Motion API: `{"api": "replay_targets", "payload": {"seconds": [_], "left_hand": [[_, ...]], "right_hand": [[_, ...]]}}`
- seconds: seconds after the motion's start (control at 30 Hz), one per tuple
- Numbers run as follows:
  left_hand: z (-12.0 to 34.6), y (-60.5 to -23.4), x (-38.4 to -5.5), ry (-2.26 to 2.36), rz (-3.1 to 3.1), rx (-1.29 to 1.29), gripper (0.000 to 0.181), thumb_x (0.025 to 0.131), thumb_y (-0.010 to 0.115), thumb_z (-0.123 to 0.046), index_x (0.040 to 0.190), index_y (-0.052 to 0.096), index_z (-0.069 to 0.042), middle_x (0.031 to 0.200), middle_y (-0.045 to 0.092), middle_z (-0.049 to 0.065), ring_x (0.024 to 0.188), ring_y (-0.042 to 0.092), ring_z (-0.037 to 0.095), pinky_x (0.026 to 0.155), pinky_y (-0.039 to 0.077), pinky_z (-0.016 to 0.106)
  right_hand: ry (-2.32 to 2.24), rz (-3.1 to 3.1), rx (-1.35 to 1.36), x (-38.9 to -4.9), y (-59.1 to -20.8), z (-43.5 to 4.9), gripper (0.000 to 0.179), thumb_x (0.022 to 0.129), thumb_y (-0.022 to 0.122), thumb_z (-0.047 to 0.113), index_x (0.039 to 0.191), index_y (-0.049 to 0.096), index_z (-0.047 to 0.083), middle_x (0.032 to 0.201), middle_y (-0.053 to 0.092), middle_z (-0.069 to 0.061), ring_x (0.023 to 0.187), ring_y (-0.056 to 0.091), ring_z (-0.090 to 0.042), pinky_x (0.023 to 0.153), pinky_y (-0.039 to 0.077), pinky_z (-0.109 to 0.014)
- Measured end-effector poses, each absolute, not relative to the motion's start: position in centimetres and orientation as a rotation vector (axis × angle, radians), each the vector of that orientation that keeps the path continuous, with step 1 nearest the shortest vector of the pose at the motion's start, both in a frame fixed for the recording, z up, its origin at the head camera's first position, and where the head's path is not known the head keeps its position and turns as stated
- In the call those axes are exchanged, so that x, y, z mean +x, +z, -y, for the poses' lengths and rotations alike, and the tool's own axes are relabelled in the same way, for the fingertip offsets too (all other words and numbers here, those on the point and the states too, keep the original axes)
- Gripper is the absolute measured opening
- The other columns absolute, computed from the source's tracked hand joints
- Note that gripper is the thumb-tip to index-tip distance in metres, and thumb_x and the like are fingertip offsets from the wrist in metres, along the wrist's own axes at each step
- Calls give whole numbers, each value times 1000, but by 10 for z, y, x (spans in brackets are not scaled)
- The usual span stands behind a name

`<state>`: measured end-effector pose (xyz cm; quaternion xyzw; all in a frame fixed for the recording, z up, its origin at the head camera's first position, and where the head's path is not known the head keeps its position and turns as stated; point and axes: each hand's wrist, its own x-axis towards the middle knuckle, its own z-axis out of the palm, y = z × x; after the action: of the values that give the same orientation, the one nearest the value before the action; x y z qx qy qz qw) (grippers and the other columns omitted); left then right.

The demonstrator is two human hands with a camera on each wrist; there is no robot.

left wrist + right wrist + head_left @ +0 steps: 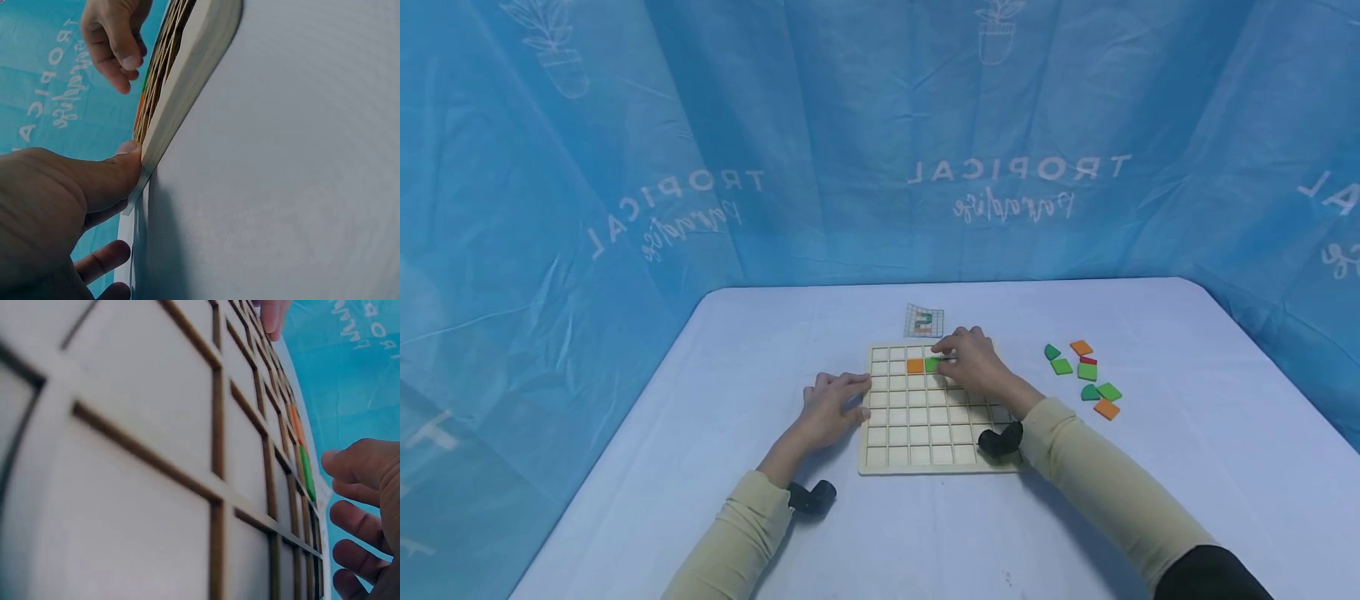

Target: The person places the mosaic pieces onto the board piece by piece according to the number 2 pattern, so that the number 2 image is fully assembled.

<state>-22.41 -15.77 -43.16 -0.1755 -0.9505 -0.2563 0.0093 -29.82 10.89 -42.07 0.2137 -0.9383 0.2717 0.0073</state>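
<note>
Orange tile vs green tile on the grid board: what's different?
Colour: the orange tile is orange, the green tile bright green.
Position: in the head view, the orange tile sits one cell left of the green tile.
Visibility: there, the orange tile shows whole, while the right hand partly covers the green tile.
Shared: both lie on the grid board, in neighbouring cells of one row.
</note>
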Motion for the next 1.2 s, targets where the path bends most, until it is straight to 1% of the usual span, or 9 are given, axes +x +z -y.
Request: {"api": "replay_targets", "payload": {"seconds": [0.17, 0.37, 0.47, 0.6, 0.7, 0.87, 1.07, 1.2], "left_hand": [[157, -430, -224, -802, 2972, -544, 49, 89, 69, -23, 134, 57, -8, 140, 50, -1, 115, 39, 25, 84, 27, 43], [157, -427, -223, -790, 2964, -553, 49, 89, 69, -22, 134, 57, -7, 140, 51, 0, 113, 40, 26, 83, 28, 44], [157, -427, -223, -792, 2960, -554, 49, 89, 70, -22, 134, 57, -7, 140, 51, 0, 113, 40, 26, 83, 27, 44], [157, -428, -223, -802, 2955, -560, 49, 89, 70, -22, 133, 57, -6, 139, 51, 0, 113, 40, 26, 83, 27, 44], [157, -428, -222, -803, 2957, -558, 49, 89, 70, -22, 134, 57, -6, 139, 51, 0, 113, 40, 26, 83, 27, 44], [157, -427, -222, -791, 2960, -558, 49, 89, 69, -22, 134, 57, -6, 139, 51, 0, 112, 40, 26, 83, 28, 44], [157, -427, -222, -779, 2961, -564, 49, 89, 69, -22, 134, 57, -6, 140, 51, 1, 112, 40, 27, 83, 28, 45], [157, -427, -222, -772, 2963, -560, 49, 89, 69, -23, 134, 56, -7, 140, 51, 1, 113, 40, 27, 84, 28, 45]], "right_hand": [[933, 2888, 670, -295, -417, -119, 29, 89, 68, 19, 116, 70, 7, 103, 59, -8, 95, 43, -29, 88, 31, -51], [952, 2816, 678, -286, -414, -128, 30, 87, 71, 19, 114, 70, 6, 100, 60, -8, 90, 43, -27, 82, 32, -49], [953, 2790, 655, -281, -413, -134, 30, 86, 72, 18, 113, 70, 4, 99, 60, -9, 89, 43, -27, 81, 32, -49], [968, 2773, 589, -273, -411, -144, 29, 86, 73, 17, 111, 71, 4, 98, 61, -9, 90, 44, -28, 81, 32, -49], [970, 2773, 529, -266, -409, -153, 29, 86, 73, 17, 111, 71, 3, 98, 62, -10, 90, 45, -29, 78, 34, -47], [954, 2793, 430, -259, -410, -169, 30, 86, 73, 18, 112, 70, 4, 100, 62, -12, 95, 45, -30, 76, 37, -45], [936, 2800, 364, -251, -413, -191, 30, 85, 73, 17, 111, 70, 3, 102, 62, -13, 98, 46, -31, 77, 39, -45], [944, 2794, 346, -246, -417, -207, 30, 85, 72, 15, 112, 70, 2, 104, 62, -15, 101, 47, -33, 81, 38, -47]]}}
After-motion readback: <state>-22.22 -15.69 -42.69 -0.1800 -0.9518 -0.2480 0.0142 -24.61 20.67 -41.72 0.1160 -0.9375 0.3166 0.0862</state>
